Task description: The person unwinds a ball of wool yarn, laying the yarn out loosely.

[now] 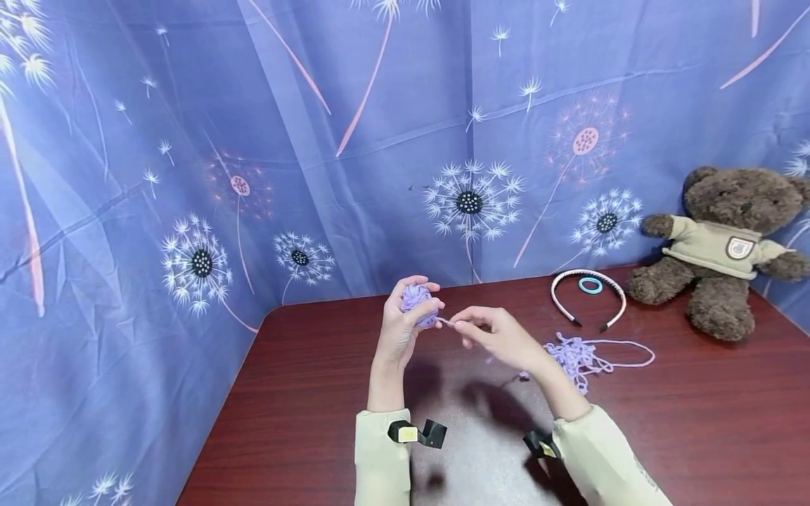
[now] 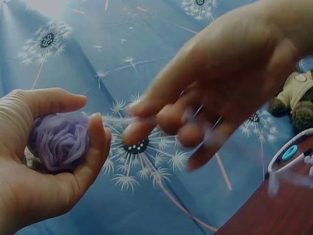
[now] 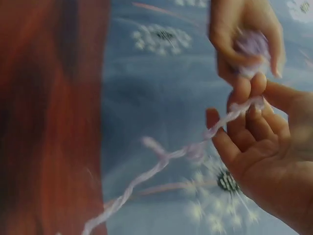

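A ball of lilac yarn (image 2: pixel 61 142) is gripped in my left hand (image 1: pixel 397 327), its fingers and thumb curled round it above the table. From the ball a short strand (image 1: pixel 446 321) runs across to my right hand (image 1: pixel 500 336), which pinches it between thumb and forefinger. Below the right hand, a twisted length of yarn (image 3: pixel 142 179) trails down in the right wrist view. A loose, tangled heap of the same yarn (image 1: pixel 574 357) lies on the table, right of the right hand, with one loop stretching rightward.
On the dark red table (image 1: pixel 304 379), a white headband (image 1: pixel 557 280) lies near the back edge with a blue ring (image 1: pixel 590 284) inside its curve. A brown teddy bear (image 1: pixel 721 309) sits at the back right. Behind hangs a blue dandelion-print cloth (image 1: pixel 380 211).
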Tool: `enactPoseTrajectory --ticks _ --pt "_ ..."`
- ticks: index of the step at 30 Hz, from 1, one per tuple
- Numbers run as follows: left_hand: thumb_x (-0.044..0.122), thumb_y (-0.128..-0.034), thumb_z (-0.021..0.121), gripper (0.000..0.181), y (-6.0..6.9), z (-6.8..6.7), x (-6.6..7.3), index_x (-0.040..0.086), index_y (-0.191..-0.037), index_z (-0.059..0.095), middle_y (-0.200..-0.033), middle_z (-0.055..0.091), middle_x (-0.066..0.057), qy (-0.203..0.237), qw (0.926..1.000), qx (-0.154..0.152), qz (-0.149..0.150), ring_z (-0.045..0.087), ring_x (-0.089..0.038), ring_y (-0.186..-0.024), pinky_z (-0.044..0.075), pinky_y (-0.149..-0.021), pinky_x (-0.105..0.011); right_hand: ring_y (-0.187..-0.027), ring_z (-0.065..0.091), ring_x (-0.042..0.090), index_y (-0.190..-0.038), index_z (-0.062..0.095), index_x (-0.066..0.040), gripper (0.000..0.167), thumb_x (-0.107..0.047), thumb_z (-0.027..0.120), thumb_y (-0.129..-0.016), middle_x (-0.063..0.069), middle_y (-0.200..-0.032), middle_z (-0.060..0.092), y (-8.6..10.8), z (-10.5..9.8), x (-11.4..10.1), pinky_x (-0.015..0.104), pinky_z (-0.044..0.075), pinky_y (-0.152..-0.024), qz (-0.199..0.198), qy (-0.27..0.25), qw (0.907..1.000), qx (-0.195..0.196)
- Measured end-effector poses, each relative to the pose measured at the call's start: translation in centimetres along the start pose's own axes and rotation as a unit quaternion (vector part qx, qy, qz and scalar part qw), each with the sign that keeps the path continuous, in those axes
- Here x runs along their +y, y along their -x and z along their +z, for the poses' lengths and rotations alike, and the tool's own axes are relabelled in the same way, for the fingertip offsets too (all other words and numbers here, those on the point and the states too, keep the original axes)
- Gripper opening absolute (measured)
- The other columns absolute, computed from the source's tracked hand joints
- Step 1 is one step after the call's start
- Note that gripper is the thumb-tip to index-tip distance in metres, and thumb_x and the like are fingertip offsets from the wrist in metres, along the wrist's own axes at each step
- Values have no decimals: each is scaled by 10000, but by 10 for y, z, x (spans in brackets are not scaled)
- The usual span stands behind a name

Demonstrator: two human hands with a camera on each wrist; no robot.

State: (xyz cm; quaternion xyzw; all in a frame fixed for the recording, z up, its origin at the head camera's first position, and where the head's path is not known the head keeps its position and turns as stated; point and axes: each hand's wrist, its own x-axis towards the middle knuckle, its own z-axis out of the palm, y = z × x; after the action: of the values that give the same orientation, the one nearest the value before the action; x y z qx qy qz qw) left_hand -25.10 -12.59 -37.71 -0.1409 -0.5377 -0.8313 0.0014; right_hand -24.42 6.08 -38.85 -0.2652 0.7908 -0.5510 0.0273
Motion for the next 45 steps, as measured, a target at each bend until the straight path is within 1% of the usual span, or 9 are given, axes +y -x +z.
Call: enactPoseTrajectory --ticks 4,10,20,24,29,35,40,42,45 --pt "-105 -856 573 360 -1 -3 0 158 -1100 540 -1001 664 40 -248 9997 72 19 673 -104 -778 555 -552 -234 -498 452 48 -993 664 14 193 -147 558 -982 -7 -663 553 4 -25 1 228 414 -421 139 -40 9999 34" --pt "-104 -857 582 374 -1 -8 -1 181 -1096 547 -1011 658 36 -256 9995 180 34 656 -123 -796 559 -575 -251 -522 467 45 -997 647 -6 202 -177 540 -995 -94 -666 573 16 -62 9 244 404 -427 206 125 9977 634" --pt "-129 -849 578 394 0 -15 4 179 -1094 555 -1036 661 6 -238 9994 260 39 647 -115 -759 554 -560 -244 -641 572 -20 -882 647 -323 235 -144 543 -992 -191 -684 589 39 -113 30 152 447 -574 180 259 9807 1930" --pt "-119 -854 582 389 0 -18 5 176 -1106 547 -1060 649 -14 -304 9992 264 60 653 -133 -778 558 -565 -254 -635 576 -60 -861 646 -367 247 -183 549 -993 -231 -671 591 51 -131 39 90 452 -612 497 -72 9673 2488" --pt "-94 -854 588 364 1 -21 5 98 -1157 522 -1063 644 -8 -400 9989 160 185 658 -121 -801 559 -577 -248 -619 596 -69 -832 684 -314 288 -113 545 -985 -189 -663 630 63 -146 52 65 476 -601 270 -1105 9475 2988" --pt "-70 -853 609 351 2 -25 5 100 -1153 541 -1045 655 13 -369 9987 15 356 661 -110 -800 563 -572 -236 -590 633 -45 -820 696 -219 252 -79 553 -973 -144 -658 670 72 -154 68 68 503 -584 43 -2174 8989 3804" --pt "-97 -852 586 373 2 -25 7 175 -1104 556 -1036 655 9 -305 9992 195 185 658 -113 -782 551 -557 -243 -577 632 -38 -801 683 -190 243 -59 559 -964 -126 -630 670 79 -161 76 59 506 -599 294 -2513 8580 4470" --pt "-114 -858 572 374 2 -25 7 166 -1104 551 -1036 655 -1 -306 9991 268 138 657 -114 -777 548 -556 -244 -581 623 -44 -792 685 -194 247 -53 567 -958 -130 -624 667 80 -163 79 53 499 -605 395 -2516 8516 4582" --pt "-128 -860 564 372 2 -25 8 159 -1098 555 -1033 657 -11 -269 9991 311 112 659 -117 -771 548 -552 -243 -588 624 -52 -795 694 -209 253 -51 575 -953 -141 -637 673 79 -163 84 52 496 -602 407 -2458 8588 4476"
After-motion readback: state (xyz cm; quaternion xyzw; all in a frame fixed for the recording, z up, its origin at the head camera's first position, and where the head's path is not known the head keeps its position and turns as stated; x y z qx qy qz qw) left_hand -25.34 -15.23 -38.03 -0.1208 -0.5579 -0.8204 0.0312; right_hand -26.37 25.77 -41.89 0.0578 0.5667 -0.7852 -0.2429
